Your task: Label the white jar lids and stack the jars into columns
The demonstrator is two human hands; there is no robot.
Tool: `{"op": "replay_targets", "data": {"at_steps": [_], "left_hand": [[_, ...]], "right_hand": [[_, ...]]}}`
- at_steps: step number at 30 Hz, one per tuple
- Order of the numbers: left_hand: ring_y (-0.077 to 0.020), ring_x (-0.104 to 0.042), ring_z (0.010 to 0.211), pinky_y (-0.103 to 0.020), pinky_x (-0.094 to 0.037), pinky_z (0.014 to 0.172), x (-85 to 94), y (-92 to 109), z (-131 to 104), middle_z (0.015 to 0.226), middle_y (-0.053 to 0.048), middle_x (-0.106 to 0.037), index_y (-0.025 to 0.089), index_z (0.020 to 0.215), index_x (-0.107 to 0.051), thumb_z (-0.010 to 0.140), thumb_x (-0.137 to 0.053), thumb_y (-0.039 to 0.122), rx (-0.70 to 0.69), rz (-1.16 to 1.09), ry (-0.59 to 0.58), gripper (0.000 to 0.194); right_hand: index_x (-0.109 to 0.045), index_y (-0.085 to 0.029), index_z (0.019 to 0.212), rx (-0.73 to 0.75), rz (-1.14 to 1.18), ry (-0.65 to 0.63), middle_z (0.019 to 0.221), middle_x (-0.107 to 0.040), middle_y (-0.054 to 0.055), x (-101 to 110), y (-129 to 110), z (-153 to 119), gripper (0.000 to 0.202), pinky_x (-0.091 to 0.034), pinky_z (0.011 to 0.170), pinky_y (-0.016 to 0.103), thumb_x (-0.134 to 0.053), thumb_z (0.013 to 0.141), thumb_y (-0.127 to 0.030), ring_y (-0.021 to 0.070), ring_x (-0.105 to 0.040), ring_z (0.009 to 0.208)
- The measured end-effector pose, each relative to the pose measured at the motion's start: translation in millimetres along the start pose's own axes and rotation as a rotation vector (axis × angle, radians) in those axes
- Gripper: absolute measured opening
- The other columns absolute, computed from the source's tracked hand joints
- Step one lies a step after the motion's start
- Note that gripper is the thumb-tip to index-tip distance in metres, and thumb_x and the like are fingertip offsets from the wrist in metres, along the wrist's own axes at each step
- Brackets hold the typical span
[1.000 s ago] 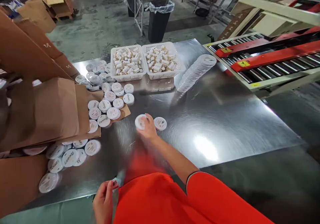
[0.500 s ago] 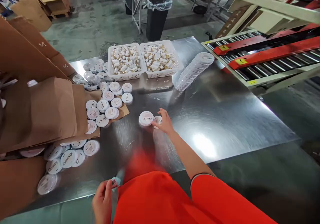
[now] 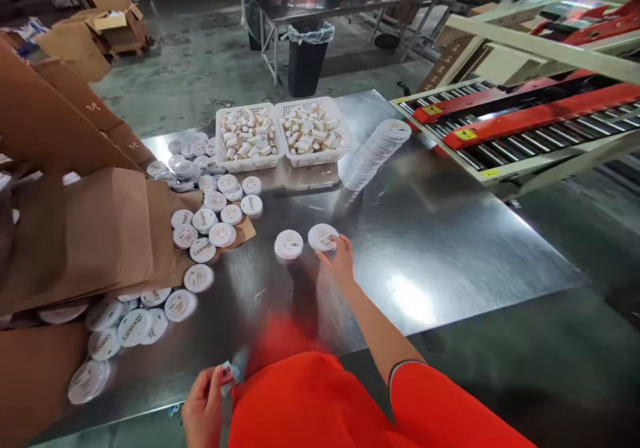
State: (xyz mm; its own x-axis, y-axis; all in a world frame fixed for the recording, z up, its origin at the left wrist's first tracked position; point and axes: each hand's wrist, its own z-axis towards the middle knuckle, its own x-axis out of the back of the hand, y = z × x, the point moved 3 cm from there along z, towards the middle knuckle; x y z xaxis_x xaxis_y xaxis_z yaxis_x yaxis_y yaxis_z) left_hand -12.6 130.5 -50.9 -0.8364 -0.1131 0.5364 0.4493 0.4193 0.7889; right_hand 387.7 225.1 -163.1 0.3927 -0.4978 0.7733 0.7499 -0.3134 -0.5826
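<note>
My right hand (image 3: 340, 259) bends over the near right edge of a flat round white container (image 3: 321, 236), thumb and fingers on its rim and lid. A small barcode label shows by the fingertips. Just left of it, apart, lies a second round white container (image 3: 289, 244) with a barcode label on top. Low in the view, my left hand (image 3: 203, 405) pinches a small piece of printed labels (image 3: 229, 374) between thumb and finger, close to the red shirt. Both containers rest on the shiny metal table (image 3: 380, 261).
Many round white containers (image 3: 204, 220) lie at left, some on brown cardboard (image 3: 110, 225). Two white baskets (image 3: 256, 163) of small bottles stand at the back. A leaning stack of clear round pieces (image 3: 377, 153) is right of them. A roller conveyor (image 3: 520, 143) runs beyond the table.
The right hand's container has shifted right, away from the other one, and more of its lid shows. The left hand keeps its labels, nearly still. The camera view has tilted slightly.
</note>
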Motion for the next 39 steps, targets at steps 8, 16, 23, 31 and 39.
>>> {"op": "replay_targets", "data": {"at_steps": [8, 16, 23, 31, 39], "left_hand": [[-0.0245, -0.069, 0.066, -0.032, -0.052, 0.065, -0.1, -10, 0, 0.063, -0.004, -0.072, 0.020, 0.065, -0.070, 0.069, -0.055, 0.072, 0.023, -0.014, -0.011, 0.054], [-0.0249, -0.069, 0.070, -0.031, -0.053, 0.068, 3.9, -33, -1, 0.067, -0.005, -0.074, 0.022, 0.063, -0.071, 0.068, -0.057, 0.071, 0.079, -0.023, -0.032, 0.051], [-0.0244, -0.069, 0.069, -0.029, -0.053, 0.065, 2.3, -32, 5, 0.069, -0.006, -0.075, 0.021, 0.063, -0.071, 0.066, -0.052, 0.075, 0.072, 0.059, -0.113, 0.058], [-0.0249, -0.070, 0.069, -0.029, -0.054, 0.065, 3.9, -36, 7, 0.069, -0.007, -0.075, 0.021, 0.064, -0.070, 0.069, -0.051, 0.073, 0.087, 0.073, -0.093, 0.056], [-0.0250, -0.071, 0.072, -0.029, -0.055, 0.067, 2.7, -38, 9, 0.071, -0.007, -0.076, 0.020, 0.064, -0.071, 0.069, -0.052, 0.073, 0.085, 0.054, -0.097, 0.056]], "right_hand": [[-0.053, -0.022, 0.124, 0.207, 0.064, -0.258, 0.136, -0.043, 0.013, -44, -60, 3, 0.049, -0.042, 0.101, 0.046, -0.062, 0.078, -0.034, 0.0292, -0.049, 0.122], [-0.015, -0.019, 0.143, -0.015, 0.336, -0.139, 0.150, -0.023, 0.023, -67, -50, -19, 0.097, -0.043, 0.101, 0.046, -0.072, 0.066, -0.038, 0.0313, -0.041, 0.132], [-0.007, -0.017, 0.145, -0.391, 0.498, -0.005, 0.148, -0.032, 0.022, -107, -58, -28, 0.115, -0.033, 0.110, 0.046, -0.076, 0.056, -0.036, 0.0327, -0.040, 0.133], [-0.015, -0.020, 0.146, -0.475, 0.408, 0.024, 0.142, -0.046, 0.018, -109, -62, -28, 0.113, -0.039, 0.103, 0.047, -0.077, 0.053, -0.039, 0.0338, -0.050, 0.125], [-0.015, -0.015, 0.146, -0.412, 0.344, -0.034, 0.143, -0.043, 0.021, -115, -60, -23, 0.111, -0.037, 0.104, 0.047, -0.075, 0.056, -0.044, 0.0356, -0.046, 0.126]]}}
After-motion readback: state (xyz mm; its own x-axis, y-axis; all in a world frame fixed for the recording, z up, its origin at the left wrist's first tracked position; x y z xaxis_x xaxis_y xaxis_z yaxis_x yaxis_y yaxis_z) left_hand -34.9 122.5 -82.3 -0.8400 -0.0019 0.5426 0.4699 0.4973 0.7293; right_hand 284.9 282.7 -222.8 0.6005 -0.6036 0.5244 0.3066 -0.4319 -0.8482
